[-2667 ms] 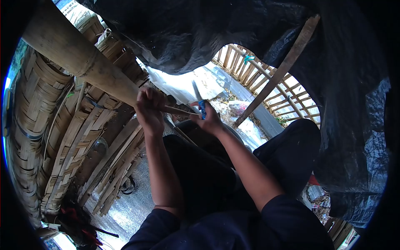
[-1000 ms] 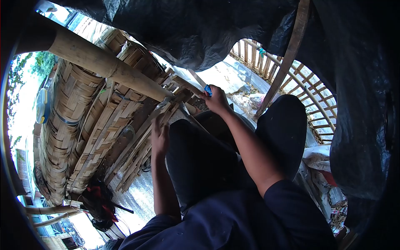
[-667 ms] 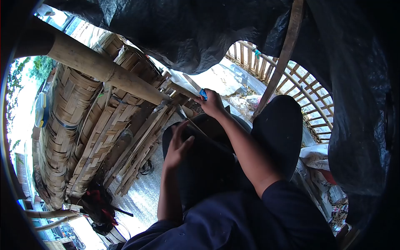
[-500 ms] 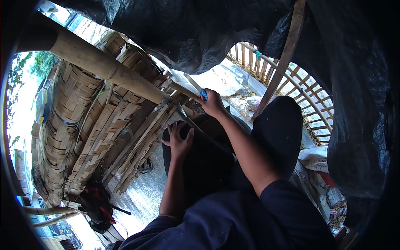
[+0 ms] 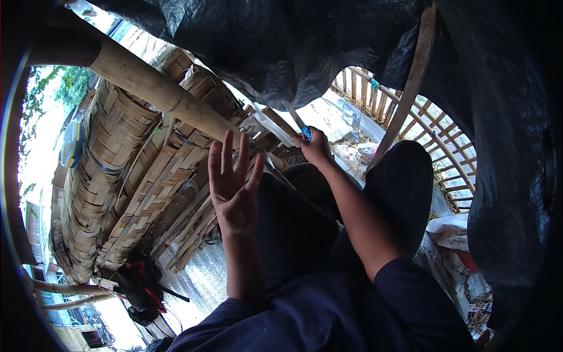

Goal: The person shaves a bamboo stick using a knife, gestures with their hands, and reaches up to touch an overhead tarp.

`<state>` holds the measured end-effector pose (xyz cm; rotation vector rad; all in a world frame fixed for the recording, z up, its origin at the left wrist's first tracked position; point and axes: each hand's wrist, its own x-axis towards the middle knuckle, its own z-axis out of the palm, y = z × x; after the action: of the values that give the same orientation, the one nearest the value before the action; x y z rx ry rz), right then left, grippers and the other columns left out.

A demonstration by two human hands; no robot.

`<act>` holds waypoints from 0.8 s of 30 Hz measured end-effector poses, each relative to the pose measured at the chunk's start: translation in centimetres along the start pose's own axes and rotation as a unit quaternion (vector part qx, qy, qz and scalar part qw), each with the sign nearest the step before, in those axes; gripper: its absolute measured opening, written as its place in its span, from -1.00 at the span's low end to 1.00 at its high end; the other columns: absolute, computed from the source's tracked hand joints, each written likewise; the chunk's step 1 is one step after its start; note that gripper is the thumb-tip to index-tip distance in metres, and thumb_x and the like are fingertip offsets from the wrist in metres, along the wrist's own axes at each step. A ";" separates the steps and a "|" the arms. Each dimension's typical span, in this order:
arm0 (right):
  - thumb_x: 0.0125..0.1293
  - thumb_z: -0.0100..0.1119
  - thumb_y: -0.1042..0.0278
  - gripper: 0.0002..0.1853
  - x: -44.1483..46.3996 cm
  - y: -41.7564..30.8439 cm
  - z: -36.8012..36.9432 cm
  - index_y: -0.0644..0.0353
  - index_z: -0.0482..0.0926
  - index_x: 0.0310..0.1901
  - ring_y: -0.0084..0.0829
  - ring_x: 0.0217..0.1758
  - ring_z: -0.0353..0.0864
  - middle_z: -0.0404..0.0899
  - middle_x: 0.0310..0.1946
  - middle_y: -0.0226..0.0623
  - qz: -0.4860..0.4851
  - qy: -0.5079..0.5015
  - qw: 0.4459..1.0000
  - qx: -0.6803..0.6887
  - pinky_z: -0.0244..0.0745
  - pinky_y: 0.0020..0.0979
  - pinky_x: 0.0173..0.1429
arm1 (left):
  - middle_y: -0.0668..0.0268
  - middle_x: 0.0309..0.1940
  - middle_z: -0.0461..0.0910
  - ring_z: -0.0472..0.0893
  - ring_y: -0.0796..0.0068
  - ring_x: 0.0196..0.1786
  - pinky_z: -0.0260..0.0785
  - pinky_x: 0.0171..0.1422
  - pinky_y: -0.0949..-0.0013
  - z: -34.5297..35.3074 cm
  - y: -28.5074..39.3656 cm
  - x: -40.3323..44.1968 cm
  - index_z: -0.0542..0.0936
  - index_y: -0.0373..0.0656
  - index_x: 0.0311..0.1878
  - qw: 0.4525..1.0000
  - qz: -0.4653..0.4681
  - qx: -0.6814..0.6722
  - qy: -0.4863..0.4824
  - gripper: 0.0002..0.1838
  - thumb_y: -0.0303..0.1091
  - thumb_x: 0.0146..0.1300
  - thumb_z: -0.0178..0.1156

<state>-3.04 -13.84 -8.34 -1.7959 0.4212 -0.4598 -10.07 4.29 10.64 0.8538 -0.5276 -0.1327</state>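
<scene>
My right hand (image 5: pixel 317 146) is closed around the blue handle of a knife (image 5: pixel 293 114), whose blade points up and to the left. A pale strip (image 5: pixel 272 125) runs up-left from beside that fist; I cannot tell whether the hand also grips it. My left hand (image 5: pixel 233 190) is raised over my left leg, palm showing and fingers spread, with nothing in it. Just right of its fingertips, a thin flat blade-like piece (image 5: pixel 271 162) sits near my knee, partly hidden.
A thick bamboo pole (image 5: pixel 146 82) crosses the upper left, above rolled woven bamboo mats (image 5: pixel 105 176). Split bamboo slats (image 5: pixel 190 234) lie left of my leg. Black plastic sheeting (image 5: pixel 258 47) hangs overhead and at right. A bamboo lattice (image 5: pixel 440 135) curves behind a wooden post (image 5: pixel 410 82).
My left hand has lifted from near my knee, and its fingers have straightened and spread. My right hand has shifted slightly right with the knife, whose blade now points more upward.
</scene>
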 end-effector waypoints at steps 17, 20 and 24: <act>0.08 0.45 0.22 -0.67 -1.1 -0.5 -0.8 0.24 0.48 -0.40 -0.30 -0.41 0.60 0.58 -0.50 -0.24 -0.025 -0.063 0.998 -0.010 0.45 -0.31 -0.22 | -0.12 0.47 -0.06 0.06 0.05 0.52 0.07 0.55 0.18 -2.6 -3.5 5.0 -0.08 -0.30 0.46 0.995 0.049 0.030 0.084 -0.23 -0.75 0.23 0.00; 0.09 0.43 0.18 -0.66 -1.3 -0.7 -1.0 0.25 0.48 -0.39 -0.22 -0.34 0.60 0.58 -0.44 -0.16 0.001 -0.094 0.995 -0.011 0.46 -0.25 -0.16 | 0.03 0.50 -0.06 0.09 0.08 0.52 0.07 0.52 0.04 -3.2 -5.3 6.3 0.05 -0.26 0.45 0.986 0.096 0.101 0.097 -0.37 -0.60 0.34 -0.01; 0.05 0.48 0.22 -0.63 -1.7 -1.2 -1.2 0.20 0.42 -0.47 -0.46 -0.47 0.43 0.46 -0.57 -0.36 0.007 -0.102 0.995 0.017 0.36 -0.37 -0.28 | 0.06 0.41 0.18 0.18 0.13 0.48 0.02 0.52 -0.05 -7.1 -8.3 6.7 0.25 -0.22 0.36 0.978 0.065 0.199 0.015 -0.52 -0.20 0.49 -0.10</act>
<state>-5.07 -13.71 -7.06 -1.7848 0.2815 -0.2689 0.01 1.54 3.21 1.2053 -0.5899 0.1098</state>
